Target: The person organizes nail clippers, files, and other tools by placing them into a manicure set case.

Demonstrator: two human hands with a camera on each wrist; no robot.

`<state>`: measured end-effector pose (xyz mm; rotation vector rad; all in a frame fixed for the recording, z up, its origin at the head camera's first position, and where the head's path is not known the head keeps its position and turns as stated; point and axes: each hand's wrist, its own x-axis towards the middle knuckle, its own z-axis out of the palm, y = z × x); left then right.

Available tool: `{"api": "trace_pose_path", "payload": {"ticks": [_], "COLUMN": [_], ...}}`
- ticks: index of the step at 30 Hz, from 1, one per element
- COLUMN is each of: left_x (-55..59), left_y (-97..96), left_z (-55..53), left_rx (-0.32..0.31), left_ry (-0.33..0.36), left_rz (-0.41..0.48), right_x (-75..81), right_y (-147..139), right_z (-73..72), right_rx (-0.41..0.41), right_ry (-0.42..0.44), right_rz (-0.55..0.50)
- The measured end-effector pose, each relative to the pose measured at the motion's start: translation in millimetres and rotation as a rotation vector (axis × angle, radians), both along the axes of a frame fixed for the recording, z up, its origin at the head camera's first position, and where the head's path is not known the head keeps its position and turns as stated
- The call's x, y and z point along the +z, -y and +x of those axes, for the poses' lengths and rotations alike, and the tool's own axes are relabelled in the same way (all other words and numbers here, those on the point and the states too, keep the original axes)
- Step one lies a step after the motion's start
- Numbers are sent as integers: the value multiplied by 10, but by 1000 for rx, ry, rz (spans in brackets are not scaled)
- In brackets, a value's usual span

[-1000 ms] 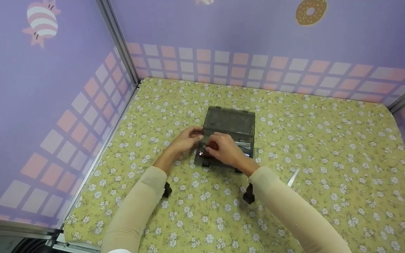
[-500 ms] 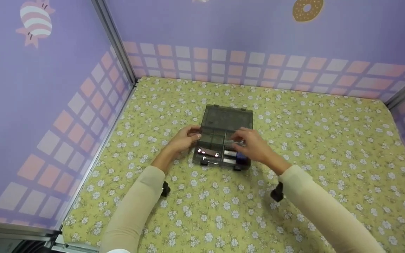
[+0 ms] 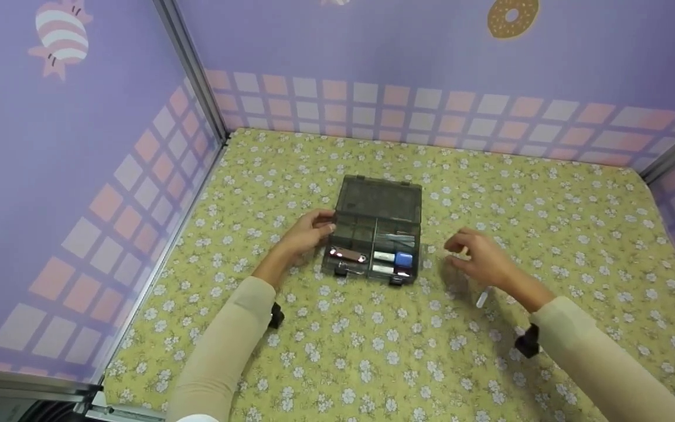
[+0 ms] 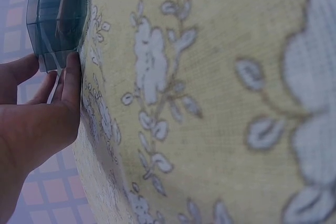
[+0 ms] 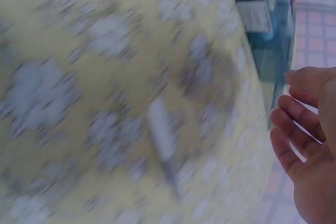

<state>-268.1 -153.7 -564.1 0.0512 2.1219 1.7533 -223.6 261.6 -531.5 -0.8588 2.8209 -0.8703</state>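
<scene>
A dark see-through compartment box (image 3: 354, 232) lies with its lid (image 3: 379, 197) folded back. My left hand (image 3: 307, 233) holds its left side; in the left wrist view the thumb is at the rim and the fingers lie low against the wall. To the right of the box, my right hand (image 3: 484, 261) hovers over the cloth with loosely bent fingers and nothing between them. Just below it lies a slim tool (image 5: 163, 132) with a white handle and a thin grey end, blurred in the right wrist view.
Inside the box are a brown piece with shiny ends (image 3: 347, 255), a blue-and-white piece (image 3: 403, 259), a dark red-and-white piece (image 3: 382, 269) and thin clear sticks (image 3: 396, 240). A flowered cloth (image 3: 337, 363) covers the table, with purple walls (image 3: 408, 53) around.
My right hand has left the box's compartments and moved right, beside the slim tool. The brown piece and right compartments are uncovered. My left hand has stayed at the box.
</scene>
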Motion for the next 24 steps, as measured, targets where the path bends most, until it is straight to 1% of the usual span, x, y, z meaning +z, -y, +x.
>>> {"api": "trace_pose_path", "payload": {"ticks": [5, 10, 17, 21, 24], "left_x": [-1, 6, 25, 25, 13], "left_y": [-1, 3, 0, -13, -17], "left_z": [-13, -13, -4, 2, 3], "left_rx": [-3, -8, 9, 19, 22], "left_ry": [13, 21, 25, 33, 28], "left_rz": [3, -5, -4, 22, 21], "right_x": [-73, -135, -230, -268, -289], "right_y": [-289, -472, -619, -681, -721], "right_z": [114, 206, 325, 374, 405], "right_rx": [-30, -10, 2, 6, 3], "right_ry": [19, 19, -10, -37, -34], "right_rz": [-2, 35, 118, 131, 129]}}
